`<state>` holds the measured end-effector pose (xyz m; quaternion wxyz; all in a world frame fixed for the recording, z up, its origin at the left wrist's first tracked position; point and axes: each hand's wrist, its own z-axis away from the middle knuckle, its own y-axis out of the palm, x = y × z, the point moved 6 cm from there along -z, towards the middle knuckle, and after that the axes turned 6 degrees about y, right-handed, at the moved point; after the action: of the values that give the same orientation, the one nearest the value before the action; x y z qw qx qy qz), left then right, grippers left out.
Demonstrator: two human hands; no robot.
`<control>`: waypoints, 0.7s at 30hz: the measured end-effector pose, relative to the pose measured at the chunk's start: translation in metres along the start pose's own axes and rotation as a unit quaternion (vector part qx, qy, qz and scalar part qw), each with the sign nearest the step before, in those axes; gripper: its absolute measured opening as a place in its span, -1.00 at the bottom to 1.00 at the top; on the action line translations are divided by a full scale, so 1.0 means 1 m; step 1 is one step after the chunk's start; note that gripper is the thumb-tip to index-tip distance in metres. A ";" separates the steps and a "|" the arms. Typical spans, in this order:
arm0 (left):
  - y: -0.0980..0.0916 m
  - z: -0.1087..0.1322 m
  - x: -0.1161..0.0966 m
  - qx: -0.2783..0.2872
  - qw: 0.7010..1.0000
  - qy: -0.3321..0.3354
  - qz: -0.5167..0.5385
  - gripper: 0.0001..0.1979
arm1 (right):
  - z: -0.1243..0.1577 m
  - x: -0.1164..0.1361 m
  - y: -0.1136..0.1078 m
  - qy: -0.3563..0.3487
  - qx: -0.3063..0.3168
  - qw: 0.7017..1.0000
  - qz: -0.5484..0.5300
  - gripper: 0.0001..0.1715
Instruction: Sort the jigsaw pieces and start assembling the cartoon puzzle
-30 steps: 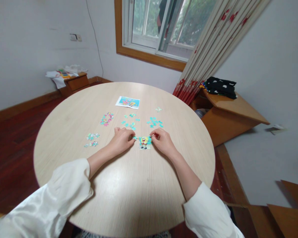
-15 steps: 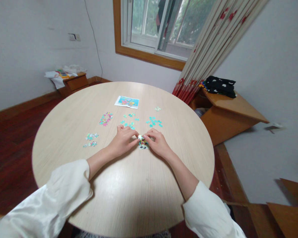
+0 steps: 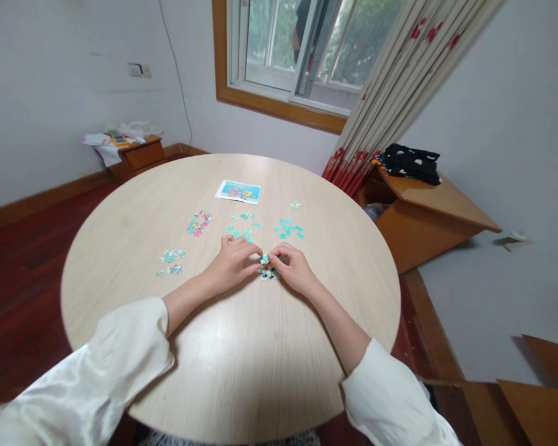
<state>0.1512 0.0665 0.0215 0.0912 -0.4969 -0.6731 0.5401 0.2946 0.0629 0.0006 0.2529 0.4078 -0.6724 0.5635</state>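
Observation:
A small joined patch of jigsaw puzzle (image 3: 268,274) with a yellow, red and black figure lies flat on the table between my hands. My left hand (image 3: 235,263) is at its left edge, thumb and forefinger bent against the upper left side. From the right, my right hand (image 3: 295,269) presses thumb and forefinger together on the patch's upper part, at a puzzle piece mostly covered by the fingertips. Just beyond the left hand are loose turquoise pieces (image 3: 244,234). Another turquoise group (image 3: 288,228) lies beyond the right hand.
The round wooden table (image 3: 232,371) also bears a ring of pink pieces (image 3: 196,232), pale pieces (image 3: 171,255) at left, a small pale cluster (image 3: 296,204) and a printed picture sheet (image 3: 246,199). A wooden cabinet (image 3: 428,210) with dark cloth stands at right.
Both hands stay at the puzzle patch, with only slight finger movement at its top edge. The other puzzle groups have not moved.

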 end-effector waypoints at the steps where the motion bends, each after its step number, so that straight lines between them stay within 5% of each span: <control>1: 0.000 0.000 0.000 0.001 1.000 0.002 -0.002 -0.92 | 0.000 0.000 0.000 0.002 0.001 1.000 -0.001 -0.80; 12: 0.001 0.001 0.000 -0.003 1.000 0.021 -0.005 -0.91 | 0.000 -0.004 0.002 0.011 0.005 1.000 -0.007 -0.78; 21: 0.003 0.001 0.023 -0.020 0.999 0.002 -0.027 -0.84 | 0.000 -0.008 -0.003 -0.006 -0.021 0.999 0.032 -0.80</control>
<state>0.1412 0.0829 0.0093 0.0968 -0.4814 -0.6966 0.5231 0.3017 0.0654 -0.0039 0.2394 0.3839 -0.6985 0.5545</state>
